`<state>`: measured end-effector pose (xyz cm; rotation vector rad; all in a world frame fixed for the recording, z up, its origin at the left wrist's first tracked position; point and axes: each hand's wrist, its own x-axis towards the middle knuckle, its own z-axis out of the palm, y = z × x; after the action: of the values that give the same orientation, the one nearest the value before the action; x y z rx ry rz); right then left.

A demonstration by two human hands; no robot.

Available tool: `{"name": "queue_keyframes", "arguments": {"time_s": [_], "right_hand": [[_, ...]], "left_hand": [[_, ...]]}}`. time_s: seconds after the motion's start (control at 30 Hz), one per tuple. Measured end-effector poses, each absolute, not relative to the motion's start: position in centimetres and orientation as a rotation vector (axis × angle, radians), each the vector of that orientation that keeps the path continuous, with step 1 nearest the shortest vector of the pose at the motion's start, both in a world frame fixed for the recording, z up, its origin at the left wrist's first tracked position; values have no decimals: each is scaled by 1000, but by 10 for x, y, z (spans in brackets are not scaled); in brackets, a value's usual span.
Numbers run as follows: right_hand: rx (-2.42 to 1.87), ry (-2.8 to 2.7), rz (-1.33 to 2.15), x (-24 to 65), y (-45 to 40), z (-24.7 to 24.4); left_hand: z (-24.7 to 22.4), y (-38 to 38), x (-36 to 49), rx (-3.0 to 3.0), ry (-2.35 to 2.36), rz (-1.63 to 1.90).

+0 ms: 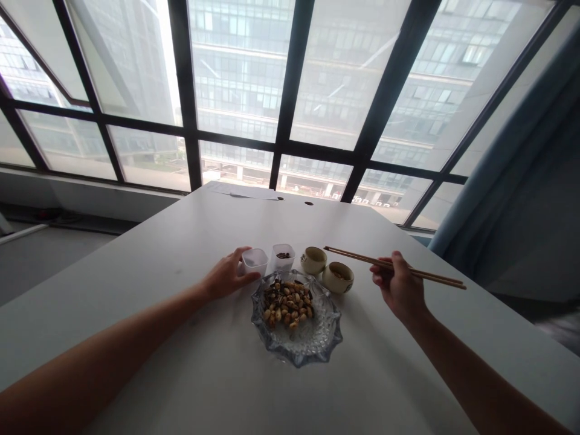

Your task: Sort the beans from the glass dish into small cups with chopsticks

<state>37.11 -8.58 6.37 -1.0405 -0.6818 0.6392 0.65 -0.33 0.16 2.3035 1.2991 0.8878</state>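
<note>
My left hand (229, 273) is curled round the left side of a small translucent plastic cup (254, 260), thumb in front and fingers behind. In my right hand (400, 285) is a pair of wooden chopsticks (430, 276), pointing left over the table with their tips close together and nothing between them. A scalloped glass bowl (324, 350) holds a pile of mixed nuts and seeds (289, 303) toward its left. Just behind it stand a second plastic cup (277, 263) with dark pieces inside and two cream-coloured cups (312, 261), the nearer one (339, 284) with some brownish pieces in it.
Everything stands on a white table (181, 350). Papers (247, 192) lie at its far end, near two dark round holes (309, 203). Beyond the table are large windows (240, 72) with dark frames, and a blue-grey curtain (502, 157) hangs at the right.
</note>
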Motion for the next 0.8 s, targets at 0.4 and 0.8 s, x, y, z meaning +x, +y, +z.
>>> {"name": "queue_keyframes", "arguments": {"time_s": [0.4, 0.8], "right_hand": [[-1073, -630, 634, 375, -85, 58], [-939, -1545, 570, 248, -88, 75]], "left_hand": [[-4, -3, 9, 2347, 1144, 1207], [-1, -6, 11, 2346, 1176, 1157]]}}
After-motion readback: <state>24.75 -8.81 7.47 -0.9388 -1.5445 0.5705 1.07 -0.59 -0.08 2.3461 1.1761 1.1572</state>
